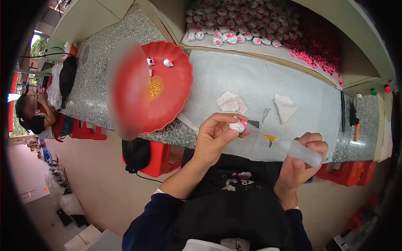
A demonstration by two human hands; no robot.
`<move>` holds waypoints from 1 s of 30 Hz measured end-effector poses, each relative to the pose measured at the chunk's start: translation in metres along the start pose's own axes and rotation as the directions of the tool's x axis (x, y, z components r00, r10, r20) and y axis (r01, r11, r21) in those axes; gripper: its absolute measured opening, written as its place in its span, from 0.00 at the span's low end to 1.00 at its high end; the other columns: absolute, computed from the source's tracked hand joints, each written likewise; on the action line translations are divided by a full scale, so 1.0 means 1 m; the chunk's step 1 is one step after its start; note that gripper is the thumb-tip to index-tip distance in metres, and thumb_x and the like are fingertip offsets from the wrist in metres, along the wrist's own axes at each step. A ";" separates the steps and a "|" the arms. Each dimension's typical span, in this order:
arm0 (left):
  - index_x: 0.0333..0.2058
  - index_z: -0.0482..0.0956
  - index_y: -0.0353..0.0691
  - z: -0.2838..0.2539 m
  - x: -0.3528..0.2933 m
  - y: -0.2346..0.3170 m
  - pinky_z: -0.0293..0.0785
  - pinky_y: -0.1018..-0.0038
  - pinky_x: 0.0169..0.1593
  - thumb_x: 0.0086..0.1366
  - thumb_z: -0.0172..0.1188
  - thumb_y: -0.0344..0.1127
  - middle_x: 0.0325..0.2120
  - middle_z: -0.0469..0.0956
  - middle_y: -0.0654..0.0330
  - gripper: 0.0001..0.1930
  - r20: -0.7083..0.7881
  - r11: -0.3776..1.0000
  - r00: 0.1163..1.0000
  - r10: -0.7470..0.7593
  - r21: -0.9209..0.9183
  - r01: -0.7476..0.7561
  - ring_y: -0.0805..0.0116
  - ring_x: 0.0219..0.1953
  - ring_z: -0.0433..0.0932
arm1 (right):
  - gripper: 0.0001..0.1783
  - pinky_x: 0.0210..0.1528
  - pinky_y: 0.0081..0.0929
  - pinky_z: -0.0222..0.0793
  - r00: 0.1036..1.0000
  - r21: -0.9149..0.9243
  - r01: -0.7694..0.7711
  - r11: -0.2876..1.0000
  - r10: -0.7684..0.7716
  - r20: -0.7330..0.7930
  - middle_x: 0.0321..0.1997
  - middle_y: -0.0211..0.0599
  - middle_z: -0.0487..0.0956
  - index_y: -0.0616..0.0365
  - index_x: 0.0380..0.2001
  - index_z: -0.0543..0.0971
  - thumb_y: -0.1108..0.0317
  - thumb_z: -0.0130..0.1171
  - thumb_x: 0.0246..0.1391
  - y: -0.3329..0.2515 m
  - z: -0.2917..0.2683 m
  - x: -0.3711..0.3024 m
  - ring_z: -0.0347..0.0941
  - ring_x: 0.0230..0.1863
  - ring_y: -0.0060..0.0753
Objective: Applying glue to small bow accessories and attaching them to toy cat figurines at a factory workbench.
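My left hand (211,140) pinches a small round white piece (237,127) with a bright pink bit on its right side, between thumb and fingers. My right hand (293,173) is wrapped round a translucent squeeze bottle (307,155) that lies tilted, its orange nozzle (269,137) pointing up and left toward the white piece. Whether the thin tip touches the piece is too small to tell. Both hands are above the near edge of a pale sheet (310,100) covering the worktop.
Folded white cloths (286,108) lie on the sheet. To the left, a red scalloped tray (178,90) holds a few similar white pieces (168,62). A shelf behind carries many white pieces (240,39) and a pink heap (310,52). Red stools (157,161) stand below; a person (42,113) sits far left.
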State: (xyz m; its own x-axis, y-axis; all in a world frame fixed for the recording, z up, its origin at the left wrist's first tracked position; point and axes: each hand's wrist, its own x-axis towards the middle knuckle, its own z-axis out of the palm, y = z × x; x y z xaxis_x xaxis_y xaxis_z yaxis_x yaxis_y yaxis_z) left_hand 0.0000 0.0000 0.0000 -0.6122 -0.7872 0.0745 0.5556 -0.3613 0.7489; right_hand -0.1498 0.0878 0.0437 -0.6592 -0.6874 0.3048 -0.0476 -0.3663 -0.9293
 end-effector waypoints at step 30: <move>0.40 0.64 0.33 0.010 -0.005 0.005 0.68 0.69 0.43 0.49 0.54 0.24 0.37 0.68 0.49 0.18 -0.121 0.995 0.992 0.029 0.100 -0.017 0.67 0.38 0.71 | 0.28 0.21 0.21 0.65 0.872 -0.091 0.349 0.933 -0.287 0.396 0.31 0.33 0.68 0.53 0.28 0.67 0.74 0.71 0.17 -0.007 0.000 -0.011 0.66 0.24 0.27</move>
State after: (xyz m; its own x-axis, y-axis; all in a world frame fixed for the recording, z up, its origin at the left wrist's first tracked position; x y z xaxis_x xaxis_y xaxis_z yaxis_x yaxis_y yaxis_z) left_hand -0.0001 0.0071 0.0102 -0.5230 -0.8522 0.0161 0.5068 -0.2958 0.8098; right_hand -0.1418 0.0980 0.0469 -0.2636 -0.7427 0.6155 -0.3427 -0.5243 -0.7795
